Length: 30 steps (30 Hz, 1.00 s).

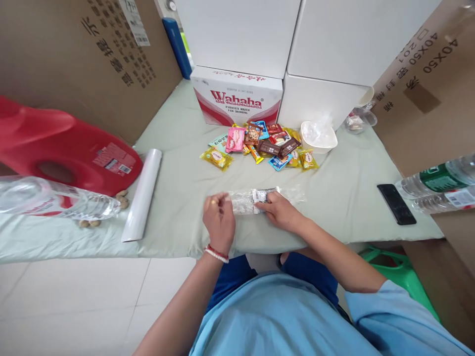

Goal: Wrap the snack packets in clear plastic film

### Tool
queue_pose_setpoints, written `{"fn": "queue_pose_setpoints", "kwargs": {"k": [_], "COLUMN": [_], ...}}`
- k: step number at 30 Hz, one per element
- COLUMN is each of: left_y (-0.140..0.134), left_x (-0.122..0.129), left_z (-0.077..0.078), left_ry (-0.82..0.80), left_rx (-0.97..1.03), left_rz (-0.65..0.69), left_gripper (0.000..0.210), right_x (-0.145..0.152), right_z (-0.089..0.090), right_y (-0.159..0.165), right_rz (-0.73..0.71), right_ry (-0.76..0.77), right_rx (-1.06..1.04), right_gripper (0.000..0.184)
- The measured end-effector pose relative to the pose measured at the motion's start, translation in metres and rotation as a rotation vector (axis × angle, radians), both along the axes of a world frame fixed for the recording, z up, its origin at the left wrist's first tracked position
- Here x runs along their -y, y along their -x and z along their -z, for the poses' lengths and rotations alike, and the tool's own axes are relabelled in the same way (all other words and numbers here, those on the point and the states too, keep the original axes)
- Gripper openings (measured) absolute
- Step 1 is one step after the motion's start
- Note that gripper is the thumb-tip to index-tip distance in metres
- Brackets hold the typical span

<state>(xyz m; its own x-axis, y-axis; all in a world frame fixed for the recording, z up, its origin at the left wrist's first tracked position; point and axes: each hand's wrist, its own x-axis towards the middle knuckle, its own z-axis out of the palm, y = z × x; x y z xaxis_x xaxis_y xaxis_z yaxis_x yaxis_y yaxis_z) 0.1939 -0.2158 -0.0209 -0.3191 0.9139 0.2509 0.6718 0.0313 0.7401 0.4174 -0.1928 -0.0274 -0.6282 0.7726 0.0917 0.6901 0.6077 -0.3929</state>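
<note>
On the pale green cloth-covered bench [178,173], a small silver-and-white wrapped packet [261,195] lies on a long strip of clear, crinkled plastic [243,202], nearer the person than the heap of colourful wrapped snacks [269,141]. The right hand [280,210], partly curled, has its fingers on the packet, though whether they grip it I cannot tell. The left hand [218,217] is blurred, fingers bunched at the strip's left end, its hold unclear.
</note>
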Motion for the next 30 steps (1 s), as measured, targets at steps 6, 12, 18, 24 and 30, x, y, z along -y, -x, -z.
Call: {"fn": "queue_pose_setpoints", "kwargs": {"k": [6, 12, 18, 24, 30], "left_y": [0.005, -0.012, -0.070, -0.082, -0.082], "left_x": [-0.033, -0.033, -0.042, -0.032, -0.023], "left_z": [0.009, -0.011, -0.010, 0.013, 0.022], "left_ry": [0.142, 0.249, 0.249, 0.034, 0.007], "left_rx": [-0.279, -0.065, 0.237, -0.232, -0.397], "left_rz": [0.250, 0.277, 0.499, 0.704, 0.706], "left_gripper": [0.025, 0.015, 0.016, 0.031, 0.043], "right_x": [0.005, 0.011, 0.017, -0.004, -0.032], "right_z": [-0.017, -0.025, -0.024, -0.030, -0.014], "right_y": [-0.009, -0.019, -0.021, -0.063, -0.074], "right_rz": [-0.041, -0.059, -0.111, 0.329, 0.651], "right_ry": [0.054, 0.117, 0.144, 0.138, 0.202], "right_rx": [-0.124, -0.160, -0.192, -0.392, 0.079], "right_gripper": [0.038, 0.048, 0.035, 0.032, 0.031]}}
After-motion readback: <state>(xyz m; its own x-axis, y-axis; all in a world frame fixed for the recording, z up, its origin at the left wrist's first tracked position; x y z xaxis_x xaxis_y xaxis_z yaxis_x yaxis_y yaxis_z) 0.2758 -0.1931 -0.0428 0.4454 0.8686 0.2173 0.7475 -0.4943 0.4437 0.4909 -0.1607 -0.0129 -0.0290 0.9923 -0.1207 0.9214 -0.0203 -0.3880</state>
